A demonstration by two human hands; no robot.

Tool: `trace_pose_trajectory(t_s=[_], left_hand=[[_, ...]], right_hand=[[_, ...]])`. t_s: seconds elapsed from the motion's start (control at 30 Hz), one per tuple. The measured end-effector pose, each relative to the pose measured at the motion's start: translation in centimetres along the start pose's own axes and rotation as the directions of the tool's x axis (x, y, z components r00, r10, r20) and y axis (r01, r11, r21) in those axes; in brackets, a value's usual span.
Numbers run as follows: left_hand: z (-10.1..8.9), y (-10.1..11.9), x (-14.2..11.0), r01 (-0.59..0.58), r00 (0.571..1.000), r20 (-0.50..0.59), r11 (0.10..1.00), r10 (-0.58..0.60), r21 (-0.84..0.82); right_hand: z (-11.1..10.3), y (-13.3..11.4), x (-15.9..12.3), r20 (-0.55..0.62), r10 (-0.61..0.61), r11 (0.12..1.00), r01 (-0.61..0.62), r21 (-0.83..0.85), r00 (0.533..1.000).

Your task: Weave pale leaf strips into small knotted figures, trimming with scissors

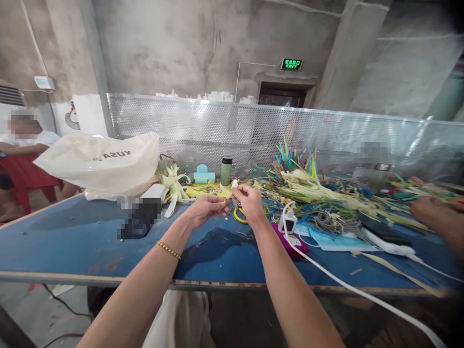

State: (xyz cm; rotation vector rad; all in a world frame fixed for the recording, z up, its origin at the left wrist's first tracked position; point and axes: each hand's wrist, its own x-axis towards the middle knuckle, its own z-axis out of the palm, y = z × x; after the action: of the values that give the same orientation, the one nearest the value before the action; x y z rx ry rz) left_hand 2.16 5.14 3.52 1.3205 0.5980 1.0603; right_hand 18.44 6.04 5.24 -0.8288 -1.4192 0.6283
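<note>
Above the table's middle, my left hand [208, 208] is closed in a pinch; what its fingertips hold is too small to make out. My right hand [249, 202], close beside it, pinches a small pale strip [235, 184], which looks like corn husk and pokes up past the thumb and finger. The fingertips of both hands almost meet. Just beneath the right hand lie scissors with yellow handles [240, 215], partly hidden by it. Short bits of thin wire or string [243, 236] lie on the blue tabletop [217, 263] below my hands.
Behind stand a green bottle [226, 171] and a perforated metal screen [188, 125]. A cream bag [97, 166] is at left. Husks [308, 188], green cords [319, 212], a white cable [326, 273] and a blue mask [335, 239] lie right. Another person's hand [427, 212] is at far right.
</note>
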Motion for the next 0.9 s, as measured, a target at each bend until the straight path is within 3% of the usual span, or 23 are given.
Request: trace_pose_trajectory(t_s=[0.17,0.27,0.33,0.4,0.47,0.57,0.63,0.9], left_hand=[[-0.3,-0.4,-0.2,0.048,0.998,0.028,0.968,-0.057,0.245],[-1.0,-1.0,0.4,0.126,0.990,-0.111,0.873,-0.083,0.472],[-1.6,-1.1,0.8,0.156,0.957,-0.289,0.774,0.036,0.613],[-1.7,-0.9,1.1,0.099,0.893,-0.385,0.735,0.231,0.671],[-1.4,-0.5,1.0,-0.053,0.875,-0.353,0.790,0.331,0.610],[-0.2,0.1,0.4,-0.193,0.954,-0.147,0.907,0.263,0.374],[0.4,0.2,0.1,-0.208,0.971,-0.057,0.934,0.234,0.290],[0.9,-0.2,0.3,-0.186,0.974,-0.095,0.964,0.206,0.190]], right_hand=[[-0.7,0.0,0.6,-0.125,0.012,0.998,-0.005,0.058,0.992],[-1.0,-0.1,0.8,-0.187,0.012,0.994,0.009,0.112,0.982],[-1.2,-0.2,0.8,-0.182,0.004,0.993,0.017,0.116,0.983],[-1.1,-0.3,0.7,-0.140,0.024,0.995,-0.010,0.098,0.990],[-0.8,-0.4,0.4,-0.068,0.063,0.995,-0.057,0.080,0.996],[-0.2,-0.3,0.0,0.043,0.086,0.994,-0.089,0.071,0.995],[0.1,-0.2,-0.1,0.088,0.067,0.996,-0.073,0.059,0.994],[0.8,1.1,0.1,0.058,-0.068,0.991,0.074,-0.110,0.996]])
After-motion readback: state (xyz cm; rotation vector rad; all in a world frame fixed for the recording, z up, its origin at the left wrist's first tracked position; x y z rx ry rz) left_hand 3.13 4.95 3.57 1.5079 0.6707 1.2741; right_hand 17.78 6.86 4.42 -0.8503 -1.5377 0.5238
